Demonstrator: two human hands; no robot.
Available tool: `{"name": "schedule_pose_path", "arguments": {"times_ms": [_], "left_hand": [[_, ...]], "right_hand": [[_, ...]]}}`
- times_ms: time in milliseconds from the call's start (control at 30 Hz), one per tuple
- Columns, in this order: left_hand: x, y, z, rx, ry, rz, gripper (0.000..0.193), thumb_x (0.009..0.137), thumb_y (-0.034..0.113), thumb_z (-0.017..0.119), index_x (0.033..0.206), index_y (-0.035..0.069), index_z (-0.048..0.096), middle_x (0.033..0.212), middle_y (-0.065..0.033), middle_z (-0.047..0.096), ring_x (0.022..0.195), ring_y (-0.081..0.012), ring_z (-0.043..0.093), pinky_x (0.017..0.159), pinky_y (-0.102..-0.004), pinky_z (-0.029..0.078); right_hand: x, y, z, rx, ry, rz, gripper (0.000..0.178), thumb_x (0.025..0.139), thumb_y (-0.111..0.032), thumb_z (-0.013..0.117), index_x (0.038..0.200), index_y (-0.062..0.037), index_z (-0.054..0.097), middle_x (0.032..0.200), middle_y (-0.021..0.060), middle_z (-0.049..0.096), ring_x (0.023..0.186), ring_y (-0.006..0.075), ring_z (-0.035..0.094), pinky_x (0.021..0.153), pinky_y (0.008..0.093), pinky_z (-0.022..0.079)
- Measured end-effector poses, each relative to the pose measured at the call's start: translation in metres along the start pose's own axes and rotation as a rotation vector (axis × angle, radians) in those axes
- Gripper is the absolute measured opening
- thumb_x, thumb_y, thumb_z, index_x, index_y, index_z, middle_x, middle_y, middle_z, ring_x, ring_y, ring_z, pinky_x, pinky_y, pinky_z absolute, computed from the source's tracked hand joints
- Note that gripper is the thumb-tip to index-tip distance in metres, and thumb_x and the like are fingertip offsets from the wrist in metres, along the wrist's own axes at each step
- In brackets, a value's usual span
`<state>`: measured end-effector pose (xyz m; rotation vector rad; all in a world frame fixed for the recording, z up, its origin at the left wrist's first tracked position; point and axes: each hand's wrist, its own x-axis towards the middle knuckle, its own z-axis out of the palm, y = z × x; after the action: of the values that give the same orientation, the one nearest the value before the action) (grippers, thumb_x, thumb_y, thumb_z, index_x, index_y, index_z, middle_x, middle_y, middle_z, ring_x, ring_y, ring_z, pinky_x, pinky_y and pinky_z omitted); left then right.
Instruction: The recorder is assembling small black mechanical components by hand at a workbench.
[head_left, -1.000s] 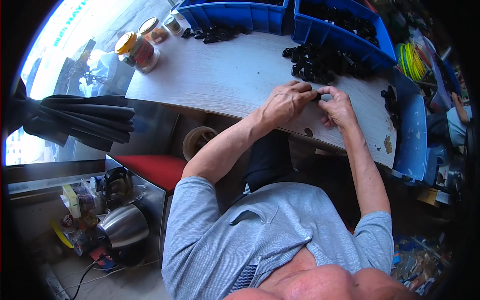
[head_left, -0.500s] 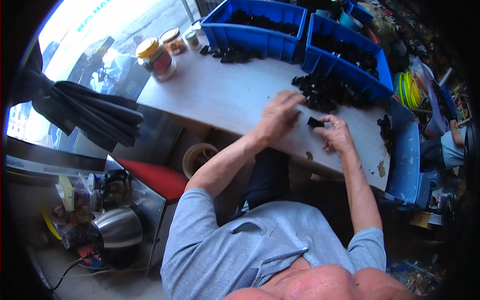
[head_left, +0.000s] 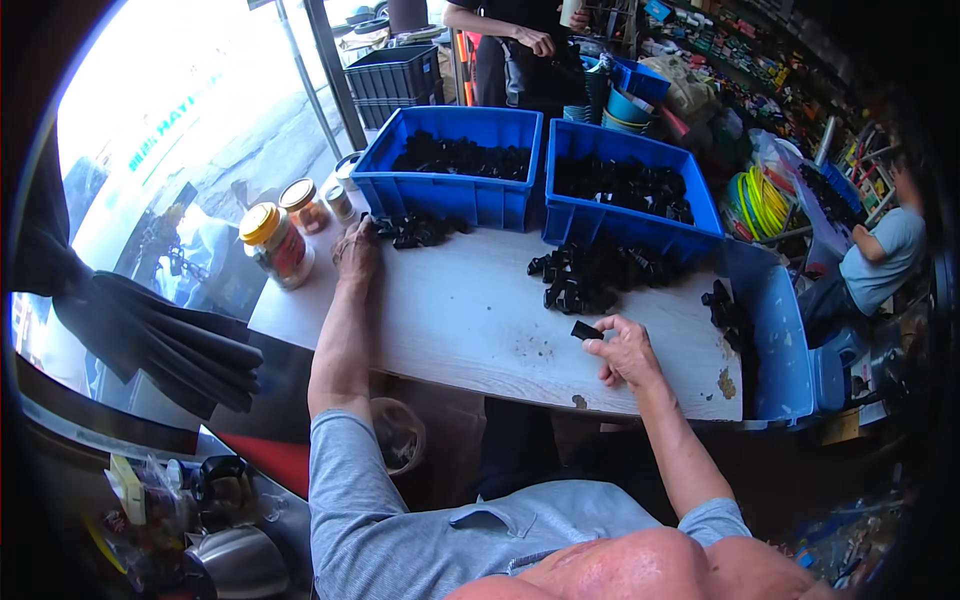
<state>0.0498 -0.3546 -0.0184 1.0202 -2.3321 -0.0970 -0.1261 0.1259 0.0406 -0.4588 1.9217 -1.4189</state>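
My right hand (head_left: 625,352) is above the table's front right, closed in a pinch on a small black rectangular plastic part (head_left: 587,331). At the far left my left hand (head_left: 355,250) reaches to the edge of a small pile of black plastic parts (head_left: 420,230). Its fingers are drawn together beside a dark bit, and what they hold, if anything, cannot be made out. A larger heap of black plastic parts (head_left: 590,275) lies beyond my right hand. Both hands are over the white wood-grain table (head_left: 470,320).
Two blue bins (head_left: 450,195) (head_left: 640,225) of black parts line the far edge. Jars, one yellow-lidded (head_left: 275,245), stand at the left. A lighter blue tub (head_left: 785,340) adjoins the right end. Another person (head_left: 510,60) stands beyond the bins; someone else (head_left: 885,260) is at far right.
My left hand has moved from near my right hand to the small pile at far left. The right hand still pinches the black part. The view has tilted up, showing a person beyond the bins.
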Motion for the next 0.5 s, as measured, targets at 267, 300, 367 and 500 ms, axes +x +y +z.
{"name": "schedule_pose_path", "arguments": {"times_ms": [267, 300, 367, 500], "left_hand": [[-0.020, 0.039, -0.014, 0.181, 0.131, 0.143, 0.020, 0.093, 0.027, 0.058, 0.089, 0.010, 0.069, 0.087, -0.0155, 0.069, 0.083, -0.0384, 0.067, 0.075, -0.0522, 0.052], [-0.026, 0.040, -0.018, 0.156, 0.173, 0.155, 0.021, 0.094, 0.028, 0.058, 0.089, 0.011, 0.069, 0.088, -0.0155, 0.070, 0.084, -0.0383, 0.067, 0.074, -0.0522, 0.052], [-0.030, 0.039, -0.023, 0.154, 0.151, 0.167, 0.021, 0.093, 0.029, 0.059, 0.090, 0.012, 0.070, 0.089, -0.0142, 0.071, 0.085, -0.0376, 0.067, 0.075, -0.0510, 0.052], [-0.043, 0.045, -0.015, 0.133, 0.201, 0.152, 0.019, 0.093, 0.029, 0.060, 0.091, 0.013, 0.071, 0.089, -0.0127, 0.072, 0.086, -0.0362, 0.068, 0.078, -0.0488, 0.052]], "right_hand": [[0.013, 0.007, -0.008, -0.067, 0.026, 0.014, 0.037, 0.084, -0.012, 0.080, 0.115, -0.0056, 0.061, 0.057, 0.0027, 0.057, 0.041, 0.0118, 0.055, 0.034, 0.0269, 0.043], [0.008, -0.001, -0.002, -0.120, 0.089, -0.006, 0.038, 0.084, -0.013, 0.080, 0.116, -0.0038, 0.061, 0.058, 0.0034, 0.058, 0.041, 0.0112, 0.055, 0.035, 0.0264, 0.043], [0.010, -0.001, -0.003, -0.097, 0.036, -0.041, 0.037, 0.084, -0.014, 0.080, 0.113, 0.0000, 0.062, 0.060, 0.0044, 0.060, 0.044, 0.0104, 0.057, 0.037, 0.0247, 0.046], [0.007, -0.007, -0.003, -0.064, 0.027, -0.035, 0.034, 0.084, -0.016, 0.080, 0.109, 0.0000, 0.063, 0.060, 0.0033, 0.059, 0.046, 0.0103, 0.059, 0.039, 0.0236, 0.048]]}}
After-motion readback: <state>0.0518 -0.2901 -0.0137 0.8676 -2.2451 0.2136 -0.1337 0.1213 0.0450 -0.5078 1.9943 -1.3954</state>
